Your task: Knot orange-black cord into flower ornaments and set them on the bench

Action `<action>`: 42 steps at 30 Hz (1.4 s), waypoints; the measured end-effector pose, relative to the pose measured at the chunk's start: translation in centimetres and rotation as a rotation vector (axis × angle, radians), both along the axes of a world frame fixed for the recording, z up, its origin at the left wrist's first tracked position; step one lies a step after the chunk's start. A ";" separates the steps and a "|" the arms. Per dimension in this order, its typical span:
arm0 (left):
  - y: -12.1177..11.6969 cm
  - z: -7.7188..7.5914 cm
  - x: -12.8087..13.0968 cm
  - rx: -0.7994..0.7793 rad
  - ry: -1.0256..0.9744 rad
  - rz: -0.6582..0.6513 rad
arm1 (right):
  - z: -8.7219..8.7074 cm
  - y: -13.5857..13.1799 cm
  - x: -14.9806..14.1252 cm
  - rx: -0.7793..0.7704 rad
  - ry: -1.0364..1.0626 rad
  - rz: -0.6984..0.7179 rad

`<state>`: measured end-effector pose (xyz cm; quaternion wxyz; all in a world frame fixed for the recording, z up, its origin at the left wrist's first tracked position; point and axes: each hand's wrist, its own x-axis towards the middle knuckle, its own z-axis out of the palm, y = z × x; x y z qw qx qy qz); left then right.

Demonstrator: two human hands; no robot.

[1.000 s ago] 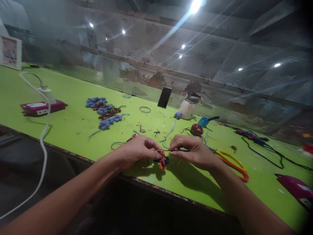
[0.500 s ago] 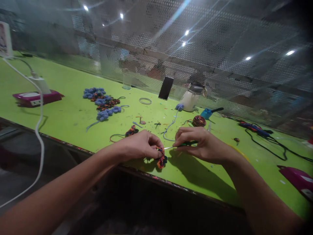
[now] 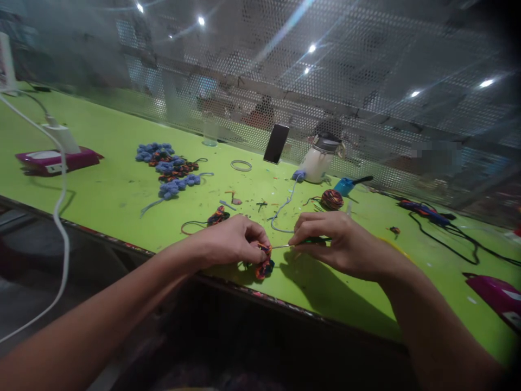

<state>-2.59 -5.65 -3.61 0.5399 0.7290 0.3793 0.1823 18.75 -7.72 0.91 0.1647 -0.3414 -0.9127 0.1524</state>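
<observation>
Near the front edge of the green table [image 3: 109,212], my left hand [image 3: 234,241] pinches a small multicoloured crochet piece [image 3: 264,267] of orange, red and dark yarn. My right hand [image 3: 325,236] is closed round a crochet hook [image 3: 280,247] with a dark green handle and thin metal shaft. The hook's tip meets the crochet piece at my left fingertips; the exact stitch is too small to make out. Just behind my left wrist lies another multicoloured crochet piece [image 3: 218,215] with a loose yarn tail. A ball of multicoloured yarn [image 3: 331,200] rests beyond my right hand.
Blue and multicoloured crochet flowers [image 3: 175,187] lie at the left. Behind stand a phone [image 3: 277,144], a pale bottle [image 3: 317,163] and a clear cup [image 3: 210,133]. A magenta power strip [image 3: 77,161] with a white cable sits far left; dark cables [image 3: 431,212] lie right.
The crochet piece has shifted slightly left and turned a little in my left fingers. The hook stays against it, its shaft now closer to level. The camera view has moved slightly.
</observation>
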 end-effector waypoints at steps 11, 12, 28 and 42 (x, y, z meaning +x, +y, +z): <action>-0.2 0.3 -0.5 -0.106 -0.063 0.046 | -1.8 0.9 -0.4 -0.629 0.306 -0.194; -0.2 0.3 -0.5 -0.108 -0.074 0.052 | -1.9 0.9 -0.4 -0.631 0.308 -0.200; 0.1 -0.2 -0.7 -0.289 -0.199 0.020 | -0.4 0.0 -0.2 -0.019 0.063 -0.031; 0.1 -0.1 -0.8 -0.443 -0.305 0.029 | -0.1 -0.1 0.0 -0.055 0.085 0.030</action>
